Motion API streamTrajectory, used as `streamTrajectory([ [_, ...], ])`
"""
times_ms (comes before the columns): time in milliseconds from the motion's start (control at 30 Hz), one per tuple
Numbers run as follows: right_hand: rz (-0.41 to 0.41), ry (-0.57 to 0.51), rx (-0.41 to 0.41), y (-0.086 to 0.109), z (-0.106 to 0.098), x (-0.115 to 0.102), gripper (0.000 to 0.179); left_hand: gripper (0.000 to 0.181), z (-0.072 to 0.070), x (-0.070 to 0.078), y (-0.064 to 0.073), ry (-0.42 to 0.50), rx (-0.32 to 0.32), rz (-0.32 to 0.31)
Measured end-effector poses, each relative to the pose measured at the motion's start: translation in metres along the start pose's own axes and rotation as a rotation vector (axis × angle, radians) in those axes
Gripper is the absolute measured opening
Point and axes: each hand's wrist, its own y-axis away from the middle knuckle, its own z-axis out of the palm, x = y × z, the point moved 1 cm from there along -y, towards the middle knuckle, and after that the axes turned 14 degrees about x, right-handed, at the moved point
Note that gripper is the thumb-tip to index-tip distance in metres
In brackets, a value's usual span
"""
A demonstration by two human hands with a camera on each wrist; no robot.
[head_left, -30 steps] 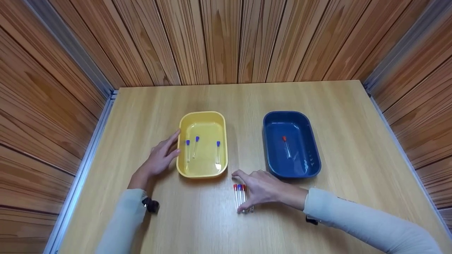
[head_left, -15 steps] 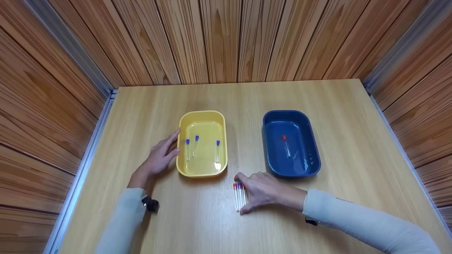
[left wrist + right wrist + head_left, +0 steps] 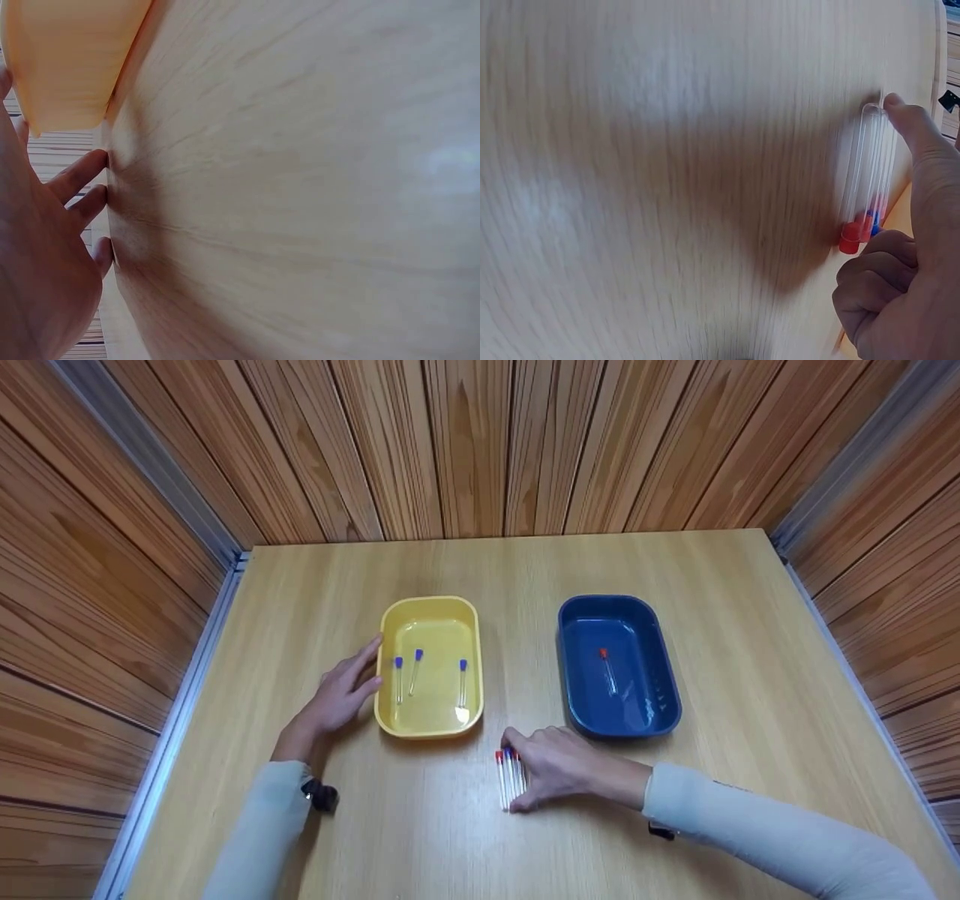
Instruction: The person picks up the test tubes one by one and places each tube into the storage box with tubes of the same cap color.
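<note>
Several clear test tubes (image 3: 501,784) with red or blue caps lie side by side on the table, caps pointing away from me. My right hand (image 3: 556,763) spans them lengthwise, the thumb at the rounded ends and the curled forefinger at a blue cap (image 3: 876,222), pinching that tube end to end. The right wrist view shows a red cap (image 3: 850,238) on the outermost tube. My left hand (image 3: 341,695) touches the left side of the yellow tray (image 3: 431,726) with fingers extended. Three blue-capped tubes (image 3: 463,682) lie inside that tray.
A dark blue tray (image 3: 628,726) stands to the right, with one red-capped tube (image 3: 608,671) in it. Wood-patterned panels (image 3: 472,450) wall the table (image 3: 420,840) at the back and both sides.
My right thumb and forefinger have drawn closer together over the tubes, the forefinger coming down to the caps. The left hand and both trays have stayed put.
</note>
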Motion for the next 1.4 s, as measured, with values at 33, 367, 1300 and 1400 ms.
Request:
streamTrajectory([
  [33,0.002,0.000,0.000,0.000,0.000,0.000,0.086,0.075,0.000,0.000,0.000,0.000,0.001,0.002],
  [367,0.016,0.011,0.000,-0.001,-0.002,0.001,0.096,0.076,0.001,-0.002,-0.001,0.017,0.005,0.013],
  [1300,0.100,-0.021,-0.071,-0.006,-0.015,0.004,0.090,0.077,0.002,-0.001,0.001,0.026,0.007,-0.005],
  [1400,0.097,-0.003,-0.057,-0.008,-0.022,0.004,0.090,0.076,0.002,-0.001,0.001,0.027,0.008,-0.006],
])
